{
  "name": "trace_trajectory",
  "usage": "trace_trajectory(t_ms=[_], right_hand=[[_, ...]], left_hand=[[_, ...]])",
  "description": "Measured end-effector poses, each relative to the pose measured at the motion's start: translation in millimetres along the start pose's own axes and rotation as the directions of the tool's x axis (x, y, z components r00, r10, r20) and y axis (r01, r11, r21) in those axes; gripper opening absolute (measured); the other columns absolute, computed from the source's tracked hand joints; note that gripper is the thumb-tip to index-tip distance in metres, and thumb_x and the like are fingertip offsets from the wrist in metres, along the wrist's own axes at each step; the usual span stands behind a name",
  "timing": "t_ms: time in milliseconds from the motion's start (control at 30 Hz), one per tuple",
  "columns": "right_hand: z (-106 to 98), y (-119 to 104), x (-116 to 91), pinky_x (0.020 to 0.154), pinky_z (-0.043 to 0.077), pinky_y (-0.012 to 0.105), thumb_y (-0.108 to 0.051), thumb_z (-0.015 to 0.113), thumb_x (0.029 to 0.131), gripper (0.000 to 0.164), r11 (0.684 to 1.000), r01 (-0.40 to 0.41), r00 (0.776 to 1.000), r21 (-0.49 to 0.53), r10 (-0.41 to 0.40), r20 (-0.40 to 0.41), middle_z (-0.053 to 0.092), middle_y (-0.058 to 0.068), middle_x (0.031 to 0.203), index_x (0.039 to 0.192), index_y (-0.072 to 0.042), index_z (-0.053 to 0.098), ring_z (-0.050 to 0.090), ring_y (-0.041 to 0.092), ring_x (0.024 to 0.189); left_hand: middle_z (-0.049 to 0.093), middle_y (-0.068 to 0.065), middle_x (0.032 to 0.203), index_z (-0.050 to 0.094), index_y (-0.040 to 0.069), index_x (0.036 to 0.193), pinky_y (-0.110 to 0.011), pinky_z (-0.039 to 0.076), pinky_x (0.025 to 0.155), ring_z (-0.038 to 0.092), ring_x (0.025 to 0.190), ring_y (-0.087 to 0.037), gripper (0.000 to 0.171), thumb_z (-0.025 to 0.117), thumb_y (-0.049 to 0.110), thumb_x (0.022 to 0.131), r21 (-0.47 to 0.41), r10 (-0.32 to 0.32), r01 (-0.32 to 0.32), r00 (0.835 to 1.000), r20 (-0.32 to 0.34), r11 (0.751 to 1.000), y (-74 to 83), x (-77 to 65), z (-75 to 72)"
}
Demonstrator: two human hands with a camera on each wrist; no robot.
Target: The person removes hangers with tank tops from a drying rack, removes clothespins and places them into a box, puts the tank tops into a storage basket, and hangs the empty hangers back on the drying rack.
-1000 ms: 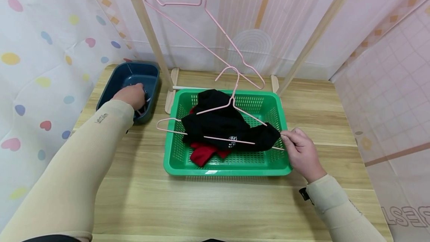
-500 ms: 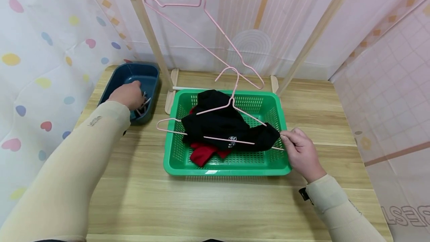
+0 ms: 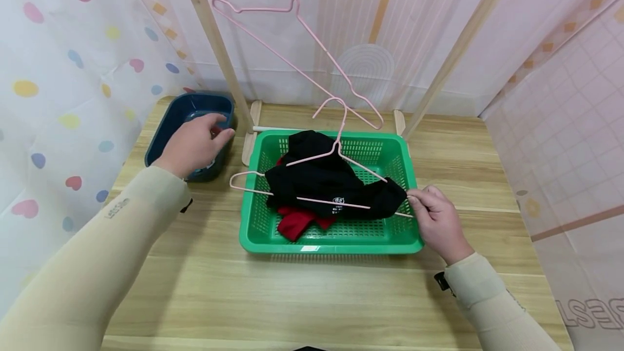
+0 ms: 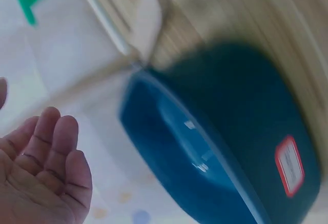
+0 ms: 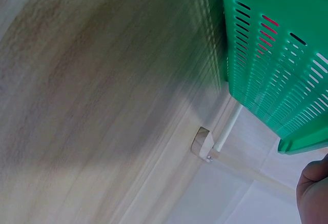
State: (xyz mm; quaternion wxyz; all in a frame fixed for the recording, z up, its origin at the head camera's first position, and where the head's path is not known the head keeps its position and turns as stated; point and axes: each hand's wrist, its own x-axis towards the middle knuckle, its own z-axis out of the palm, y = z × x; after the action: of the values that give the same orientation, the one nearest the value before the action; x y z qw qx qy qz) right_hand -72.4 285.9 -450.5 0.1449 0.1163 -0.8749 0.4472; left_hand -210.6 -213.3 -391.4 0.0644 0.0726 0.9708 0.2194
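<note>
My right hand [image 3: 437,222] pinches the right corner of a black garment [image 3: 317,180] with small white print. A pink wire hanger [image 3: 336,148] runs partly through the garment, its hook pointing up and its left end sticking out. Beneath them is a green perforated basket [image 3: 331,249], also holding a red cloth [image 3: 295,225]. My left hand [image 3: 195,142] hovers over the dark blue bin [image 3: 161,129], thumb and forefinger spread apart. In the left wrist view its fingers [image 4: 64,147] are loosely bent with nothing seen in them, and the bin [image 4: 246,111] stands beside it.
Another pink hanger [image 3: 312,31] hangs behind the basket. Wooden posts [image 3: 209,37] of a rack rise on both sides, with a white rod [image 3: 273,129] low between the feet. Patterned curtains [image 3: 83,85] enclose the wooden table [image 3: 312,297].
My left hand has come up out of the blue bin and shifted slightly right, its thumb and forefinger now spread. My right hand keeps its pinch on the black garment.
</note>
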Motion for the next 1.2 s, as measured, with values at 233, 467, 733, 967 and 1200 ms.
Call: trace_trajectory(t_ms=[233, 467, 733, 967, 1200], right_hand=[[0, 1, 1, 0.06, 0.038, 0.021, 0.005, 0.063, 0.101, 0.019, 1.0, 0.02, 1.0, -0.006, -0.021, -0.013, 0.051, 0.0, 0.075, 0.108, -0.001, 0.08, 0.043, 0.006, 0.072], [0, 2, 1, 0.06, 0.038, 0.021, 0.005, 0.064, 0.1, 0.018, 1.0, 0.03, 0.999, -0.008, -0.03, -0.024, 0.051, -0.001, 0.074, 0.107, -0.001, 0.08, 0.043, 0.005, 0.072], [1, 1, 1, 0.06, 0.038, 0.021, 0.006, 0.064, 0.1, 0.018, 1.0, 0.031, 0.999, -0.001, -0.031, -0.025, 0.051, -0.001, 0.074, 0.106, -0.001, 0.08, 0.043, 0.005, 0.072], [0, 0, 3, 0.061, 0.038, 0.02, 0.006, 0.064, 0.1, 0.017, 0.999, 0.035, 0.999, 0.009, -0.035, -0.023, 0.052, 0.0, 0.076, 0.104, 0.0, 0.079, 0.043, 0.005, 0.073], [-2, -4, 5, 0.064, 0.04, 0.018, 0.006, 0.062, 0.101, 0.016, 1.0, 0.025, 1.0, 0.01, -0.025, -0.015, 0.061, 0.005, 0.083, 0.103, 0.001, 0.077, 0.046, 0.005, 0.075]], left_hand=[[0.07, -0.011, 0.123, 0.058, 0.009, 0.147, -0.053, 0.054, 0.096, 0.065, 0.11, -0.028, 0.058, 0.055, 0.051, 0.107, -0.103, 0.17, -0.167, 0.985, 0.017, 0.98, 41.8, -28.0, 19.4], [0.069, -0.011, 0.132, 0.061, 0.009, 0.145, -0.054, 0.05, 0.109, 0.064, 0.122, -0.029, 0.058, 0.068, 0.047, 0.102, -0.059, 0.34, -0.336, 0.933, 0.117, 0.94, 71.6, -42.5, 36.9], [0.067, -0.012, 0.14, 0.064, 0.009, 0.142, -0.053, 0.05, 0.111, 0.064, 0.128, -0.031, 0.05, 0.069, 0.038, 0.103, -0.054, 0.352, -0.348, 0.925, 0.147, 0.936, 80.3, -46.4, 52.2], [0.073, -0.009, 0.127, 0.072, 0.012, 0.131, -0.052, 0.054, 0.105, 0.069, 0.118, -0.027, 0.03, 0.069, 0.025, 0.104, -0.071, 0.361, -0.356, 0.93, 0.065, 0.932, 82.9, -48.4, 54.0], [0.074, -0.006, 0.114, 0.075, 0.011, 0.125, -0.047, 0.057, 0.095, 0.068, 0.103, -0.024, 0.025, 0.07, 0.021, 0.103, -0.06, 0.403, -0.403, 0.915, -0.011, 0.913, 82.9, -51.4, 56.6]])
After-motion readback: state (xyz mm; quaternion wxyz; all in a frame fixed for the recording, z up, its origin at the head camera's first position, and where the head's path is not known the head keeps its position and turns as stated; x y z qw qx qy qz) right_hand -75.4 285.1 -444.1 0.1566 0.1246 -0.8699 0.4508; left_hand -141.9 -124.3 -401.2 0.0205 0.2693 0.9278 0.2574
